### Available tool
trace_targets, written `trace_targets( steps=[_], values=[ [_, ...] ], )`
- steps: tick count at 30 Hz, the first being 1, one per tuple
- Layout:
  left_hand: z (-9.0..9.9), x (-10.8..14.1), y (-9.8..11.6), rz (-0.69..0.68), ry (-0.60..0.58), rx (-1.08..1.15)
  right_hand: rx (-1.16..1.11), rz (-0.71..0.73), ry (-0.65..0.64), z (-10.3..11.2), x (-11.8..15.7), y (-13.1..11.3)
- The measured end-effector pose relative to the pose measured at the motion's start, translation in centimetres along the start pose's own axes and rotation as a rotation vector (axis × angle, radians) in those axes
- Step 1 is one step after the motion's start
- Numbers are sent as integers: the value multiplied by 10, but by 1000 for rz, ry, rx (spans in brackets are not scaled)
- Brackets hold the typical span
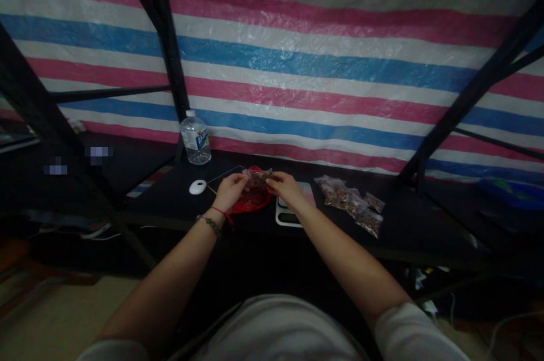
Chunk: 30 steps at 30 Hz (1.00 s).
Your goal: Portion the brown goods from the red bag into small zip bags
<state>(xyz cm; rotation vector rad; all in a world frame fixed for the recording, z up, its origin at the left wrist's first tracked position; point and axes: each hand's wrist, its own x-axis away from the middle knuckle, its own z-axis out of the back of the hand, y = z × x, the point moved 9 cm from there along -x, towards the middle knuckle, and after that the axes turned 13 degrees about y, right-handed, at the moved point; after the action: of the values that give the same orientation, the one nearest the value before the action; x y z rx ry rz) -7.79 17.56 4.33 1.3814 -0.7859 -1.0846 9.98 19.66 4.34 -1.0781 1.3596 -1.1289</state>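
Observation:
Over a red bowl (244, 206) on the black table, a small clear plastic bag (258, 176) with something brown in it is stretched between my two hands. My left hand (230, 190), below which a bead bracelet and a red cord circle the wrist, pinches one end of the bag. The other end is between the fingers of my right hand (285, 186). Brown bits lie in the bowl, partly hidden by the bag. Beneath my right wrist sits a white digital scale (285, 220), partly covered by my forearm.
Several filled clear bags (348, 202) lie in a pile right of the scale. A clear plastic bottle (196, 140) stands at the back left, with a white rounded object (198, 187) in front. Black metal posts (168, 55) frame the table before a striped plastic sheet (297, 72).

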Motion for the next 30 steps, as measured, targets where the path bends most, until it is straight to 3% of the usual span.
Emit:
trace_targets(
  steps=[3,7,9,12,15,17,19,21,24,30],
  values=[
    [-6,1,-17,183,-35,186,137,130,45,1,-11,-6],
    [-6,0,-20,233,-45,164,412,342,128,2,-22,-27],
    [3,-3,-13,145,-11,23,536,417,126,-3,-25,-38],
    [6,2,15,-238,-2,-392,684,503,46,-19,-25,-50],
    [-23,28,22,-513,-241,-708,796,594,23,-31,-21,-57],
    [-38,45,15,-568,-377,-810,845,631,8,-37,-19,-57],
    [-44,51,9,-581,-379,-873,860,641,-3,-40,-18,-57],
    [-46,53,4,-575,-386,-900,852,645,-1,-41,-18,-59],
    [-49,58,1,-578,-490,-909,818,672,-6,-40,-17,-65],
    [-47,70,8,-581,-645,-903,753,680,-19,-42,-10,-67]
  ],
)
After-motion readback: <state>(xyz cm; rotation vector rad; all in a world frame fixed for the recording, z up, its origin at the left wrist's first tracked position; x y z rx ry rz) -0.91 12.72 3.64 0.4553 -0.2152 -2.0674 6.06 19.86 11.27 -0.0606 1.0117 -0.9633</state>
